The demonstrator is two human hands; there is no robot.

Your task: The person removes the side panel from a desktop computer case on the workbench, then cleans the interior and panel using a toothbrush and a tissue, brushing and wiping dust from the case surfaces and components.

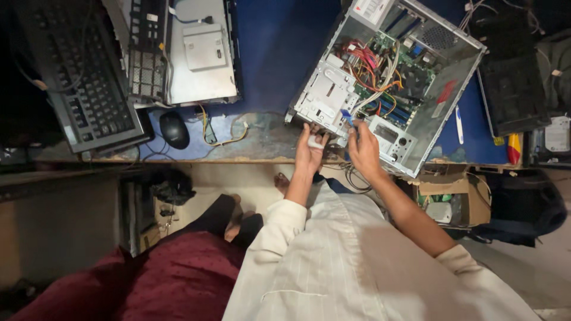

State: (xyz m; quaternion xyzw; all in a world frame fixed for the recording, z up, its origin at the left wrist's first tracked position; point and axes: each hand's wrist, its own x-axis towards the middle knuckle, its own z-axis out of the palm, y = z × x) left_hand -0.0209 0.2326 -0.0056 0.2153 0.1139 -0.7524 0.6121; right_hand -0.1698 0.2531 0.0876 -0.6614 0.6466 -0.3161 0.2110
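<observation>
Open desktop computer case (386,77), lying on its side at the near edge of the counter (267,137), side panel off, interior facing up. Visible inside: a pale metal drive cage (326,95) at the near left corner, a green circuit board (404,65) beyond it, and a tangle of red, orange and yellow wires (369,65) crossing between the two. The far corner of the case is cut off by the top of the view.

Left hand (309,151): fingers curled against the near edge of the drive cage, closed around a small white object (315,141) whose kind cannot be made out. Right hand (363,151): just beside the left, fingertips pinching a small blue piece (347,117) at the cage's corner; whether this is a connector or a tool is too small to tell. Both forearms emerge from pale sleeves.

On the counter left of the case: a black mouse (174,129), a yellowish cable (223,134), a grey metal chassis (202,53) and, farther left, a black keyboard (83,77) propped at a tilt, its far end lost in shadow. Right of the case: a white pen-like item (459,123), a dark flat device (511,89) and a red-and-yellow object (514,148), partly hidden at the counter's edge. Below the counter, an open cardboard box (452,193), contents indistinct.
</observation>
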